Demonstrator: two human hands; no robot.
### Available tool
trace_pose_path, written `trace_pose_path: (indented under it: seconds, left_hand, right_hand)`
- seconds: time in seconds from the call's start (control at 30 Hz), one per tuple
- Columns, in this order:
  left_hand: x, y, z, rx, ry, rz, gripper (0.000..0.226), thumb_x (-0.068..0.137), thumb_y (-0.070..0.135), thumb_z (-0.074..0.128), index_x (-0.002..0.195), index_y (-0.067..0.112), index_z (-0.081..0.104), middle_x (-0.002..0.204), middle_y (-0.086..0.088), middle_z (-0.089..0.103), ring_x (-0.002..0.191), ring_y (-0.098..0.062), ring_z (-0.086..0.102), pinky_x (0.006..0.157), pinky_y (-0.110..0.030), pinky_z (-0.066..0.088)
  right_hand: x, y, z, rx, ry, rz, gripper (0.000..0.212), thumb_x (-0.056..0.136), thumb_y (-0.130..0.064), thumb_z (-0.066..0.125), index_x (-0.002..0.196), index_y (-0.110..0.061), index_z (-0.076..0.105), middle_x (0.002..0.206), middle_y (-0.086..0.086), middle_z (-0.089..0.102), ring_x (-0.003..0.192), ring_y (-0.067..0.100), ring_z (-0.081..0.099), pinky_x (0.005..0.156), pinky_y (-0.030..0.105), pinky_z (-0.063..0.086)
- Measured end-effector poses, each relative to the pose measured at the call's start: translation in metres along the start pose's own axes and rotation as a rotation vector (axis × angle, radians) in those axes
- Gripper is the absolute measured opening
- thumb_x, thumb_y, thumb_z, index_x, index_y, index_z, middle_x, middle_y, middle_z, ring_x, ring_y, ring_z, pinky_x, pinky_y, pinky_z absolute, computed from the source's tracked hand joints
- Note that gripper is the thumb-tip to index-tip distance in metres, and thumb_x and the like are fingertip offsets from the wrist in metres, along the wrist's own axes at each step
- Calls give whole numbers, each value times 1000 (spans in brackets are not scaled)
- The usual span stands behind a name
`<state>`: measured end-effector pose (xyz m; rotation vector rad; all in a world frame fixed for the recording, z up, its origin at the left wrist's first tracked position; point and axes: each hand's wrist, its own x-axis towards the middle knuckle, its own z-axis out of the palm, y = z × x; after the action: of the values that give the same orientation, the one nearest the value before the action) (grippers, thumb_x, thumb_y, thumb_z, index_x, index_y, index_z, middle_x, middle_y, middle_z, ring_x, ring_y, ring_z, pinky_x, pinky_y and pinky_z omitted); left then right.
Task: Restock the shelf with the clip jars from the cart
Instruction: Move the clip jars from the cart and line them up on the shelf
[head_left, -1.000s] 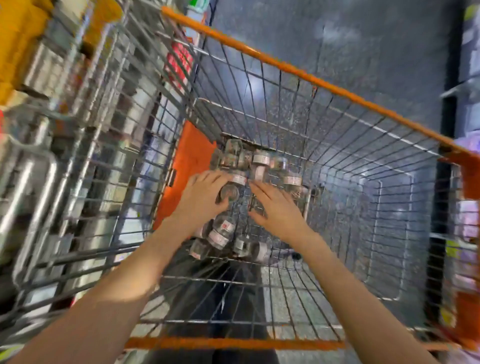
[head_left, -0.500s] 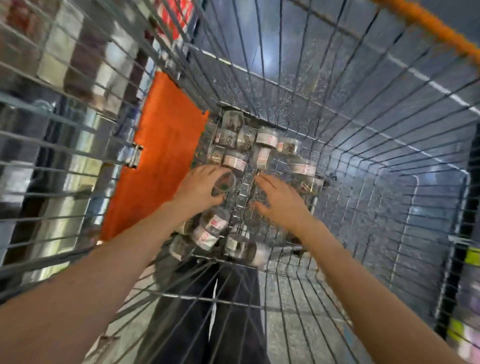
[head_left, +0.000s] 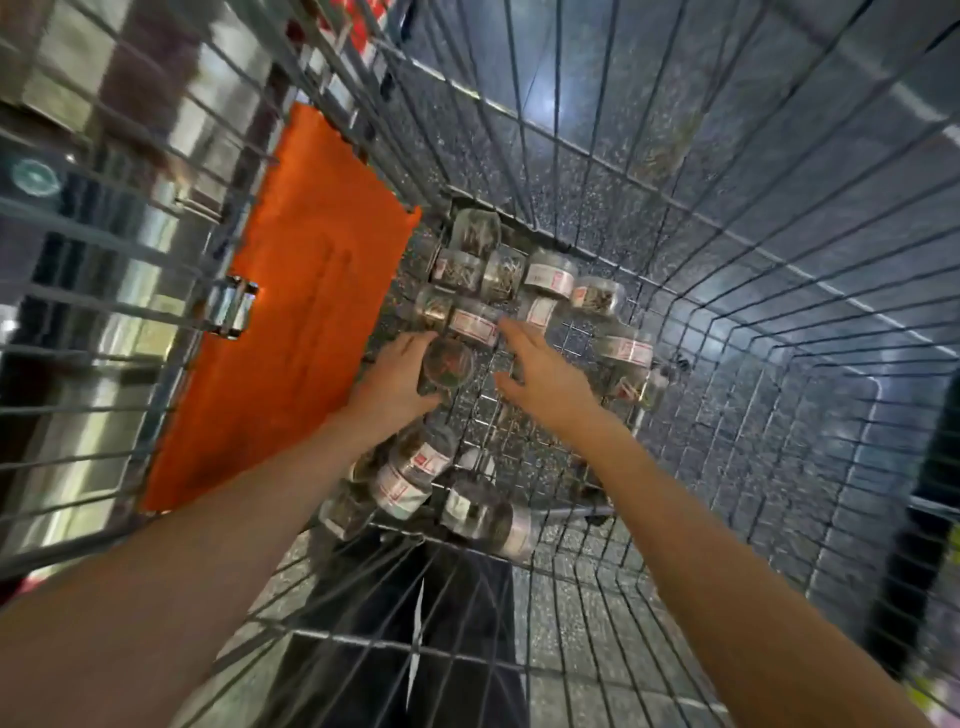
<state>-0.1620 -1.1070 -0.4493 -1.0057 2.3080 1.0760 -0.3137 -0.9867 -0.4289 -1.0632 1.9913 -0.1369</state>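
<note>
Several clear clip jars with white and red labels lie on the floor of the wire cart (head_left: 727, 260). My left hand (head_left: 395, 379) reaches deep into the cart and grips one clip jar (head_left: 448, 364), its round end facing me. My right hand (head_left: 545, 369) hovers beside it with straight fingers, fingertips close to a labelled jar (head_left: 475, 325). More jars (head_left: 410, 475) lie under my left forearm near the cart's near wall.
An orange panel (head_left: 291, 322) covers part of the cart's left wall. Wire walls rise on every side of my arms. Blurred shelving (head_left: 78, 208) shows through the left wall. The speckled floor is visible through the cart bottom.
The camera has dropped closer into the cart. My left hand has closed round a jar and tipped it up. My right hand's fingers have stretched forward toward the labelled jars.
</note>
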Motion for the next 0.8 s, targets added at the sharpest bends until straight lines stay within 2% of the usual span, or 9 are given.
trace_pose_path:
  seconds: [0.07,0.13,0.2,0.33,0.47,0.57,0.7,0.8]
  left_hand:
    - [3,0,6,8,24,-23,75,78,21,75,141,11,35,139,-7,40,127,-25,40,106,-38,35]
    - [2,1,13,71,77,-30,75,75,26,77,139,13,38,136,-5,46,123,-24,45,103,-39,38]
    - [1,3,21,143,140,-45,77,74,31,78,138,16,38,133,-2,48,123,-22,46,103,-40,35]
    - [2,6,28,171,188,-93,75,75,37,75,136,18,38,131,-2,46,125,-22,41,104,-39,30]
    - [-3,7,31,302,161,-92,67,79,45,68,134,18,39,132,-4,46,123,-23,39,102,-36,31]
    - [-7,9,32,340,141,-93,66,79,50,65,132,19,41,131,-2,47,122,-22,40,100,-36,30]
    - [-3,7,31,291,109,-59,68,79,45,68,134,18,39,135,-3,45,124,-22,39,101,-37,31]
    - [0,6,31,290,34,-39,78,76,44,72,139,19,34,139,-5,42,126,-23,39,102,-38,31]
  right_hand:
    - [4,1,-1,-24,19,-5,69,94,-31,53,150,-25,13,156,-3,16,104,21,59,83,42,53]
    - [9,1,-3,-56,49,-11,68,94,-31,54,149,-24,15,155,-4,19,89,15,59,71,36,54]
    - [13,0,-4,-93,83,-24,65,93,-32,54,148,-22,19,151,-5,25,83,11,54,62,27,46]
    - [20,-5,-3,-142,137,-8,61,91,-33,57,144,-23,28,144,-5,33,94,15,59,62,26,41]
    - [24,-9,-1,-180,168,36,56,90,-34,59,139,-24,34,137,-3,39,77,12,48,55,22,32]
    - [28,-12,2,-181,202,60,52,89,-35,61,135,-23,38,133,-3,43,72,11,44,50,19,25]
    - [34,-14,5,-192,241,82,53,88,-38,61,134,-23,39,128,-4,46,77,16,57,61,25,38]
    - [36,-14,7,-193,261,86,55,89,-37,61,137,-25,38,128,-4,47,83,20,63,64,29,44]
